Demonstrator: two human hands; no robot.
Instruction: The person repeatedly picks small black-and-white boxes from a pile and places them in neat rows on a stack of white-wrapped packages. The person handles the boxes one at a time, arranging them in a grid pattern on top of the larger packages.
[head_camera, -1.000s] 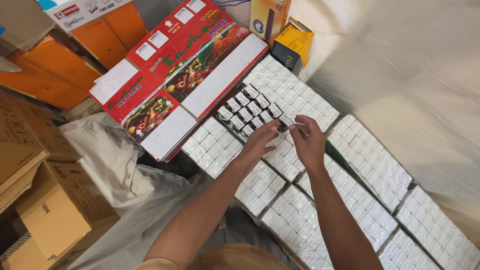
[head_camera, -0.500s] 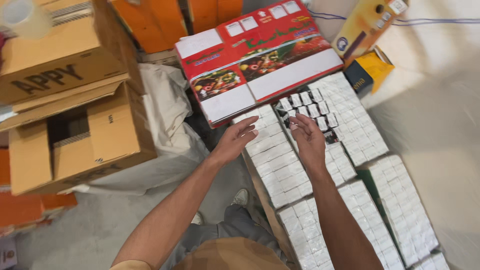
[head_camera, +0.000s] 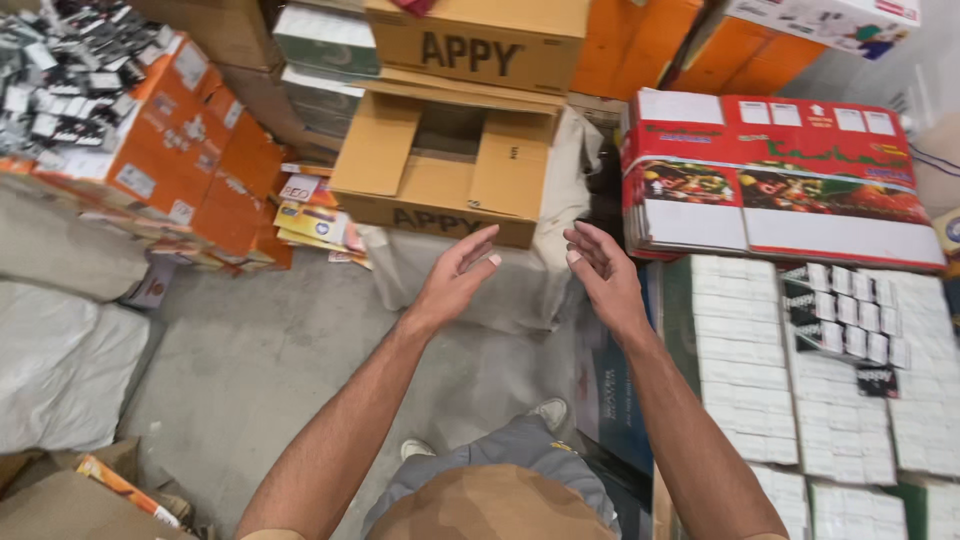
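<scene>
Both the left hand and right hand hovered empty, fingers spread, palms facing, above an open brown carton; a red fruit-printed box lay beside white packets.

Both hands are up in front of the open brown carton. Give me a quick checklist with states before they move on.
1. Left hand empty: ok, open, nothing held.
2. Right hand empty: ok, open, palm turned inward.
3. Open brown carton flaps apart: ok; its contents: cannot tell, the inside is dark.
4. Space between hands and carton: ok, only the white sack lies below them.
5. Small dark-and-white packets in rows on the white wrapped bundles: ok, lying to the right.
6. Red fruit carton lying flat: ok, beside the bundles.
</scene>
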